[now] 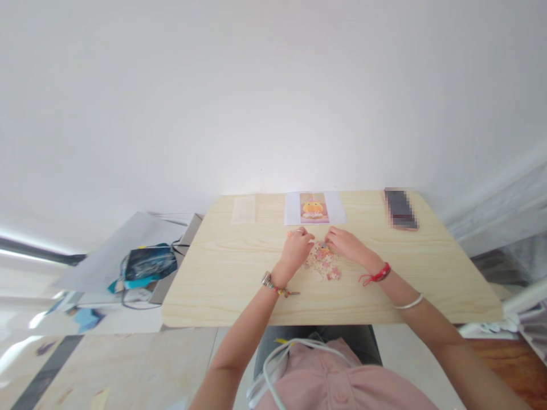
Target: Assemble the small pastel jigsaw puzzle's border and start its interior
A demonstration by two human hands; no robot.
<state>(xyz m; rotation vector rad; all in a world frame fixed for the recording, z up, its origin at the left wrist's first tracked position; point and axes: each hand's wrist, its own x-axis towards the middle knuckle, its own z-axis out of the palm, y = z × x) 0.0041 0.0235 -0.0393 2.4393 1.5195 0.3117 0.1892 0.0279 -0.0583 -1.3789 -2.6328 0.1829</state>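
Note:
A loose heap of small jigsaw puzzle pieces point(323, 261), mostly pale with some pink and orange ones, lies on the wooden table. My left hand point(298, 249) is at the heap's upper left edge, fingers curled and pressed together; whatever they hold is too small to make out. A few orange pieces point(291, 233) show beside its knuckles. At the upper right edge of the heap, my right hand point(348, 244) has its fingers bent inward and closed at the tips, and any piece in them is hidden. Just beyond both hands lies a printed picture point(314, 208) of a yellow cartoon figure on white paper.
On the table point(222, 285), a pale translucent sheet point(243, 210) lies at the back left and a phone point(400, 209) at the back right. A white wall rises behind. Left of the table, a dark blue bag point(151, 263) rests on a box. A white cable point(307, 343) crosses my lap.

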